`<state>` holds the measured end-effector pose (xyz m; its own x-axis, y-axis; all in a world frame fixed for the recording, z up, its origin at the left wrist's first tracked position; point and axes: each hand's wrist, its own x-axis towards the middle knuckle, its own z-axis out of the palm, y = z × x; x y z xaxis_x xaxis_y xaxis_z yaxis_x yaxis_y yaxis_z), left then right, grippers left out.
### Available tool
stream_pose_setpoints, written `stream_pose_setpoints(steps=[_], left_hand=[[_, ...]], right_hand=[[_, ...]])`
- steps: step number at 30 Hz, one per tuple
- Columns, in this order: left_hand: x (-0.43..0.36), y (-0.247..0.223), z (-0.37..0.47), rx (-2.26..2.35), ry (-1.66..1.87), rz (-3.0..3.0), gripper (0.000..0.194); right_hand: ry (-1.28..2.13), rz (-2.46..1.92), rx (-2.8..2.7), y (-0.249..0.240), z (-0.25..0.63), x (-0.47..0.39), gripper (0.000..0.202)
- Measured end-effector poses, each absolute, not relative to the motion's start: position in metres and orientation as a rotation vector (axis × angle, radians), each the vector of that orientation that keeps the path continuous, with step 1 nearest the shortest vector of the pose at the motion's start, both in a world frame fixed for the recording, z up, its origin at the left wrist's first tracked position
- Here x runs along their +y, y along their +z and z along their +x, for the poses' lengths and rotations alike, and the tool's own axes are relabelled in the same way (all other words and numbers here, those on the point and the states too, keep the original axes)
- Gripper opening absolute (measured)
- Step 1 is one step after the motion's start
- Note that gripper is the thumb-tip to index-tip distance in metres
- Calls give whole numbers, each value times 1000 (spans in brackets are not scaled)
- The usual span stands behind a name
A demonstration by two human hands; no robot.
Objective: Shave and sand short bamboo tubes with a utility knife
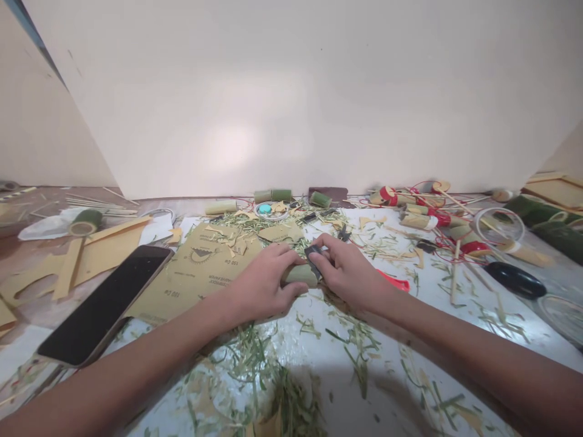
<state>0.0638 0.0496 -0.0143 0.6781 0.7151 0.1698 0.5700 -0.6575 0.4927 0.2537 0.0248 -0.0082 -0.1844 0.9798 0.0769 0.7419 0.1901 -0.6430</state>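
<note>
A short peeled bamboo piece [299,276] lies sideways in front of me, pale green. My left hand [268,279] is wrapped round its left part, with the thumb along the near side. At its right end, my right hand [342,267] pinches a small dark piece of sandpaper [314,260] that touches the bamboo. Part of the bamboo is hidden under my left fingers. Beneath and around both hands, green shavings [255,358] are scattered over a white sheet [346,394].
Sandpaper sheets [182,285] with printed backs and a phone [109,303] lie to the left. Cut bamboo pieces [321,199] stand along the wall. On the right are red-corded bamboo pieces [437,215], a tape roll [498,229], a black oval object [514,279] and a red item [394,281].
</note>
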Motion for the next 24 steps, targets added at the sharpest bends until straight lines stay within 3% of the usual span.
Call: stream_pose_setpoints(steps=[24], left_hand=[[45,-16,69,1127,496,2462,19]], right_hand=[[588,-1637,-1956,-6,246,27,17]])
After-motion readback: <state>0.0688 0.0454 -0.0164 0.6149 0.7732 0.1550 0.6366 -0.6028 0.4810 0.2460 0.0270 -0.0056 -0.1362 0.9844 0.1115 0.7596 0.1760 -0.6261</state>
